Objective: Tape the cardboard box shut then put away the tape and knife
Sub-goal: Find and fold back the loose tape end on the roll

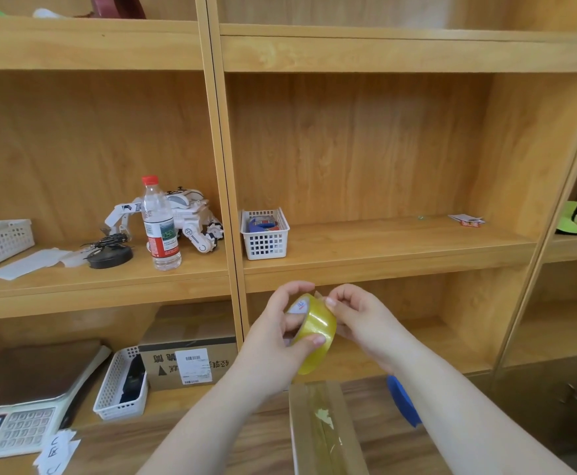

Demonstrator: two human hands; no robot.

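Note:
A yellowish roll of clear packing tape is held up in front of the shelves. My left hand grips it, fingers through the core and thumb on the outside. My right hand pinches at the tape's top edge with thumb and forefinger. Below them, on the wooden table, lies the long narrow cardboard box, flaps closed, with a glossy strip of tape along its seam. A blue object shows beside the box, mostly hidden behind my right forearm; whether it is the knife I cannot tell.
A small white basket with a blue tape roll stands on the middle shelf. Left compartment holds a water bottle, a white toy robot and a black gadget. Lower left: scale, white basket, printed carton.

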